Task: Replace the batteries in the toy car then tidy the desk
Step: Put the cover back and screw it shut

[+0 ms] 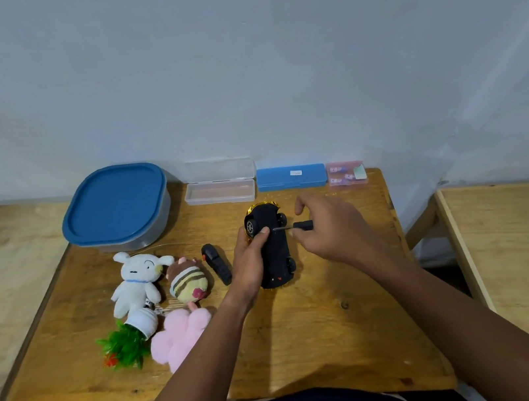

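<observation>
Head view, only one there is.

Car (280, 253) lies belly-up on the desk (311, 331), back-centre, nose toward the wall. Left hand (250, 265) wraps its left flank, fingers curled under, thumb pressed on the chassis. Right hand (333, 227) pinches the screwdriver (300, 226) handle; the shaft lies nearly flat, tip on the underside just by the thumb. Looks like the hatch screw is being worked, though the screw itself is too small to see.

Doing it well:
- get the shaft more upright so the tip seats square, else it cams out
- push down while turning, and keep the left grip firm so the car can't roll on its roof
- thumb sits close to the tip, so slide it back
- park the screw in the clear case (220, 195), which is lid-open just behind

Battery pack (345, 175) sits at the back right corner, an easy reach.

Room: front-centre desk is bare, good for laying out parts. The left half is taken by remote (216, 263), plushies (136, 283), plant (125, 347) and tub (116, 206). The right elbow hangs over the right edge, with a gap beyond it; a loose screw rolling that way is lost.
</observation>
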{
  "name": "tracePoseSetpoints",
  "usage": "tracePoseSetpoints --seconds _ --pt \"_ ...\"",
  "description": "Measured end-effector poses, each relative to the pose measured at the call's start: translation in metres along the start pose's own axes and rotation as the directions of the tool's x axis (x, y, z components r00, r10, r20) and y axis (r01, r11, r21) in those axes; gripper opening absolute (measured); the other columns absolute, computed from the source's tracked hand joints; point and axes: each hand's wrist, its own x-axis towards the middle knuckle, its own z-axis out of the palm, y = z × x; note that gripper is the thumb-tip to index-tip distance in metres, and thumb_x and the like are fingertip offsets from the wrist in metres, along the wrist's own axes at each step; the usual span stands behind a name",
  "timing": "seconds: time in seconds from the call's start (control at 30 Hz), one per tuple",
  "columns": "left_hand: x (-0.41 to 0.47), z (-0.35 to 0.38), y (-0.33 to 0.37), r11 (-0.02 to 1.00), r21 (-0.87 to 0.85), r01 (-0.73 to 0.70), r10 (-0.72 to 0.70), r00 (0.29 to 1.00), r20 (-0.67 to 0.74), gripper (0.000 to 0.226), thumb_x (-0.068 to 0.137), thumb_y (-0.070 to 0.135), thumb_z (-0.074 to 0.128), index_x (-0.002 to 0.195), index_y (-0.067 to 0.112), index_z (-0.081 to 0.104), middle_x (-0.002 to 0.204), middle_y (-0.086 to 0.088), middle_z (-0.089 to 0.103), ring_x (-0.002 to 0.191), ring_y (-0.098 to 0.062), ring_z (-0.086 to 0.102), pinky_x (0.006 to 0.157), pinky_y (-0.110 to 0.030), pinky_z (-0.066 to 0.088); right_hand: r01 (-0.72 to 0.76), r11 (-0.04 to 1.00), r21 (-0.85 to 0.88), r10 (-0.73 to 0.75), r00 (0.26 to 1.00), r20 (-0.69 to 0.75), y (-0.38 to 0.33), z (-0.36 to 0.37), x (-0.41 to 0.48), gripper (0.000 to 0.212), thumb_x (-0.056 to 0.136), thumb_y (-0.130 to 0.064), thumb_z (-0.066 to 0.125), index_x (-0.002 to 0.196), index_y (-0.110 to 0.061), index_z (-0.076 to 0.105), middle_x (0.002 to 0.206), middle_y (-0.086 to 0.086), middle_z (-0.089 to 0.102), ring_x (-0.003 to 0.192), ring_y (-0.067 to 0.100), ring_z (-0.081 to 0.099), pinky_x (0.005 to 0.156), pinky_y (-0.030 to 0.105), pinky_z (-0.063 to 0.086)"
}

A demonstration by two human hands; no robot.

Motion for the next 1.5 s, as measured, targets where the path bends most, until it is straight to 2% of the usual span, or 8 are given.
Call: tracePoseSetpoints --seconds 0.2,0.4,0.63,0.9,1.07,1.23,1.4,1.5 --pt "0.002 0.000 0.004 1.000 0.021 -0.009 0.009 1.000 -0.011 0.019 0.102 0.032 0.055 0.122 0.031 0.056 0.116 -0.010 0.069 0.102 -0.025 0.070 0.075 -0.037 0.060 0.049 0.996 -0.076 -0.049 0.999 -0.002 0.004 -0.002 0.004 0.009 0.089 -0.032 0.066 0.084 -0.024 0.063 0.079 -0.007 0.059 0.075 0.013 0.055 0.057 0.028 0.043" --pt "0.000 0.003 0.003 0.998 0.051 -0.022 0.021 1.000 0.007 0.016 0.102 0.033 0.055 0.118 0.035 0.057 0.116 -0.007 0.068 0.104 -0.023 0.069 0.077 -0.035 0.059 -0.062 0.979 -0.196 0.072 0.996 0.048 0.003 -0.002 0.002 0.043 0.103 -0.043 0.041 0.080 -0.017 0.066 0.063 -0.005 0.055 0.061 0.016 0.056 0.057 0.034 0.051" --pt "0.002 0.003 0.004 1.000 0.019 -0.010 0.010 1.000 -0.018 0.015 0.103 0.030 0.055 0.117 0.033 0.057 0.118 -0.013 0.067 0.104 -0.028 0.069 0.080 -0.042 0.061 0.086 0.996 -0.029 -0.084 0.994 0.069 0.002 -0.004 0.001 0.020 0.084 -0.020 0.068 0.094 -0.022 0.051 0.086 -0.002 0.056 0.078 0.020 0.055 0.061 0.036 0.048" --pt "0.001 0.004 0.002 1.000 0.017 0.003 -0.003 1.000 -0.027 0.017 0.102 0.029 0.056 0.119 0.028 0.057 0.110 -0.011 0.069 0.089 -0.020 0.071 0.065 -0.032 0.058 0.056 0.952 -0.299 -0.046 0.998 0.041 -0.001 -0.003 0.005 0.038 0.102 -0.043 0.044 0.081 -0.018 0.063 0.066 -0.004 0.054 0.061 0.018 0.053 0.053 0.030 0.042" --pt "-0.003 0.006 -0.001 1.000 0.022 -0.003 0.004 1.000 -0.021 0.019 0.102 0.030 0.055 0.121 0.029 0.057 0.113 -0.009 0.069 0.095 -0.021 0.071 0.065 -0.029 0.058 -0.038 0.983 -0.180 0.055 0.995 0.088 -0.004 -0.001 0.004 0.041 0.103 -0.037 0.040 0.080 -0.014 0.065 0.067 0.000 0.056 0.063 0.019 0.055 0.055 0.032 0.042" --pt "-0.005 0.005 0.002 1.000 0.024 -0.018 0.019 0.999 -0.042 0.019 0.102 0.032 0.056 0.121 0.031 0.057 0.119 -0.012 0.069 0.105 -0.030 0.070 0.085 -0.048 0.061 0.024 1.000 -0.001 -0.024 0.988 0.154 -0.004 -0.012 0.002 0.023 0.083 -0.020 0.067 0.099 -0.021 0.050 0.079 -0.006 0.054 0.072 0.015 0.053 0.058 0.034 0.049" --pt "-0.007 0.002 0.004 0.999 0.026 -0.033 0.034 0.998 -0.048 0.016 0.102 0.030 0.056 0.117 0.030 0.059 0.117 -0.013 0.068 0.103 -0.028 0.069 0.083 -0.046 0.061 0.128 0.976 -0.178 -0.125 0.992 0.026 0.000 -0.014 0.000 0.009 0.091 -0.029 0.065 0.089 -0.022 0.059 0.083 -0.005 0.059 0.078 0.017 0.056 0.062 0.032 0.047" --pt "-0.008 0.002 0.004 0.999 0.017 -0.032 0.033 0.998 -0.048 0.015 0.102 0.029 0.056 0.117 0.031 0.059 0.114 -0.011 0.069 0.098 -0.023 0.070 0.075 -0.039 0.061 0.143 0.945 -0.293 -0.132 0.990 0.054 0.001 -0.012 0.001 0.031 0.098 -0.043 0.051 0.082 -0.020 0.064 0.070 -0.006 0.057 0.066 0.016 0.056 0.054 0.029 0.040"
